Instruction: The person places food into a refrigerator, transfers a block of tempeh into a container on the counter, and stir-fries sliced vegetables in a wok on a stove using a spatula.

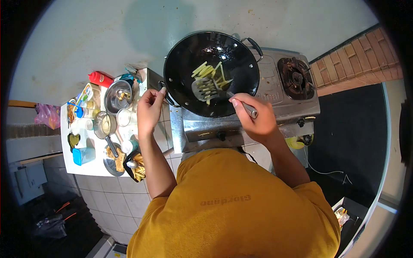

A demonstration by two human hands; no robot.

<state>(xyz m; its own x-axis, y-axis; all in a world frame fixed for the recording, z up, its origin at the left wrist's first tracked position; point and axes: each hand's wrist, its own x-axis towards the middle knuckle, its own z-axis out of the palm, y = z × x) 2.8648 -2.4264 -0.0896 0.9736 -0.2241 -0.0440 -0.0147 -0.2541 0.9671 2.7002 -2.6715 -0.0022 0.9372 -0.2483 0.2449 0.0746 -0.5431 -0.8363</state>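
Note:
A large black wok (185,56) sits on the left part of a steel gas stove. Pale yellow-green sticks of food (202,71) lie in its middle. My right hand (257,119) is closed round the handle of a slotted metal spatula (202,89), whose blade is among the sticks. At the wok's left side, my left hand (150,107) grips the loop handle (168,99) with thumb and fingers.
Right of the wok is a bare burner (296,78). On the white table (103,170) at the left stand a metal bowl (112,103), a strainer (104,124), a red bottle (100,79), a blue-lidded container (84,155) and a black dish of fries (138,172). A wall rises behind the stove.

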